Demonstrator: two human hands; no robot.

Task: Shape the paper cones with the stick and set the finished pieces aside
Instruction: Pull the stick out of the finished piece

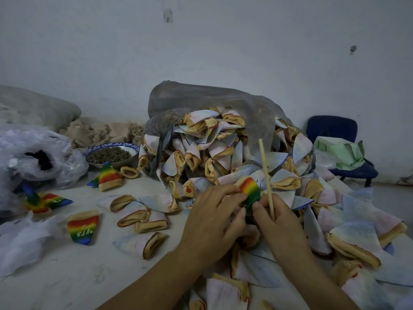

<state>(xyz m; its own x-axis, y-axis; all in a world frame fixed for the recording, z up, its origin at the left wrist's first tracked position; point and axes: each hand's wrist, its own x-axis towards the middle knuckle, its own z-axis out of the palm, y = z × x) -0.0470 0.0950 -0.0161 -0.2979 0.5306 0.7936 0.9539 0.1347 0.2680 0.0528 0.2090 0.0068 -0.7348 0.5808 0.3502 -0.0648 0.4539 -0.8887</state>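
Finished rainbow pieces (pixel 83 227) lie at left on the bench (pixel 67 276). Centre frame: my left hand (pixel 214 211) pinches the rainbow cone (pixel 251 189). My right hand (pixel 279 222), touching the cone's lower end, grips the stick (pixel 265 173) upright beside it.

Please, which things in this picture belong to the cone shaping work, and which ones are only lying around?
Belong to the job: left hand and right hand; rainbow-striped paper cone they hold; thin wooden stick; heap of pale unshaped cones; finished rainbow cones on the left.
Lying about: blue-rimmed bowl of dark bits; dark blue chair; pale green bag; clear plastic bags.
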